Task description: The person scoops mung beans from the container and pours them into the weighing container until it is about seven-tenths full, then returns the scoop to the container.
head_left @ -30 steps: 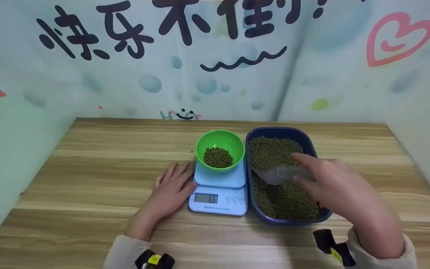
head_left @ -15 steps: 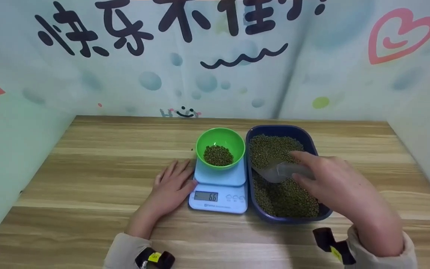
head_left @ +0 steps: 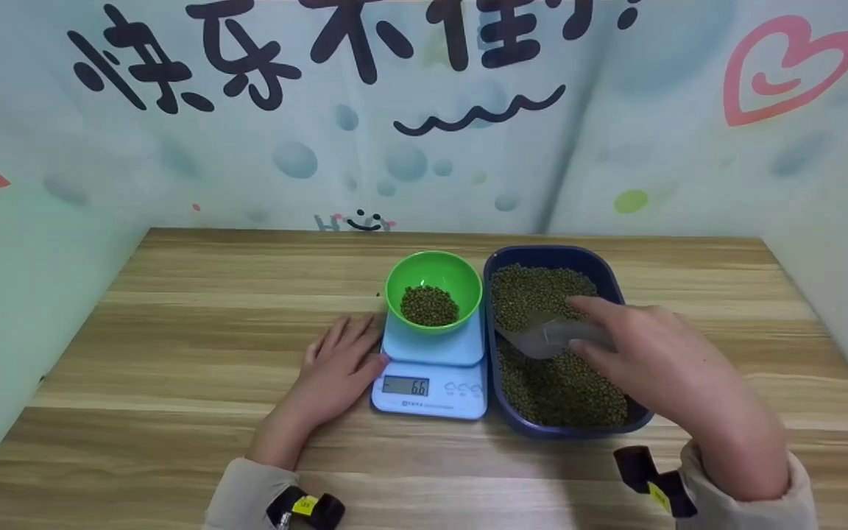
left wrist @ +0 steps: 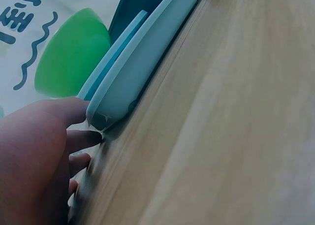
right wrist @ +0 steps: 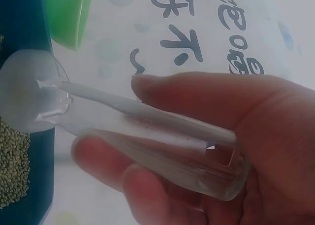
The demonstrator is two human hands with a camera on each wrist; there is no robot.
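Note:
My right hand grips the handle of a clear plastic scoop, thumb on one side and fingers round the other, as the right wrist view shows. The scoop's bowl is above the small green-brown beans in a dark blue tub. Left of the tub stands a light blue digital scale that reads 6.6. A green bowl with a small heap of beans sits on its platform. My left hand lies palm down on the table, its thumb touching the scale's left edge.
The wooden table extends to both sides and in front of the scale. A printed backdrop with large black characters stands along the back edge. Pale walls close off the left and right sides. A tiny dark speck lies left of the bowl.

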